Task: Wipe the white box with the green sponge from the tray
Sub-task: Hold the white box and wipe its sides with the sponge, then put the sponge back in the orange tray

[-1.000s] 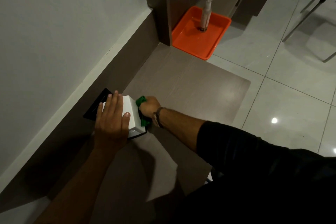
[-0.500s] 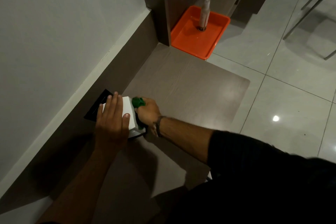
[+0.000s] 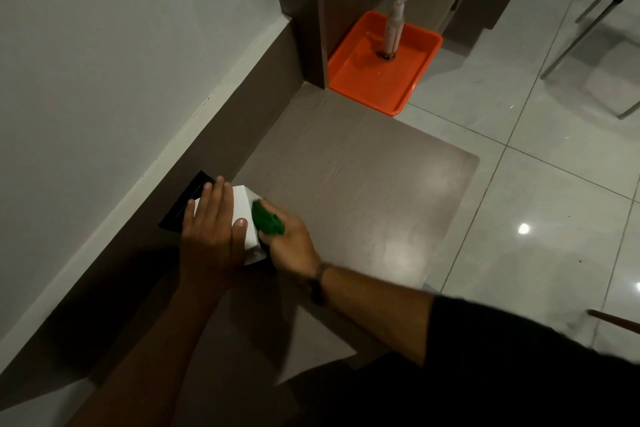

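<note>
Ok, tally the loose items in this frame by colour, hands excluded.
White: 1, the white box
Green: 1, the green sponge
Orange: 1, the tray
Pale translucent: 1, the spray bottle
Black: 1, a flat item under the box
Total: 5

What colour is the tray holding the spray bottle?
Orange. The tray shows clearly in the head view, with the spray bottle standing inside.

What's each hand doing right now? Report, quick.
Left hand: open, flat on the white box.
Right hand: closed, holding the green sponge against the box's side.
</note>
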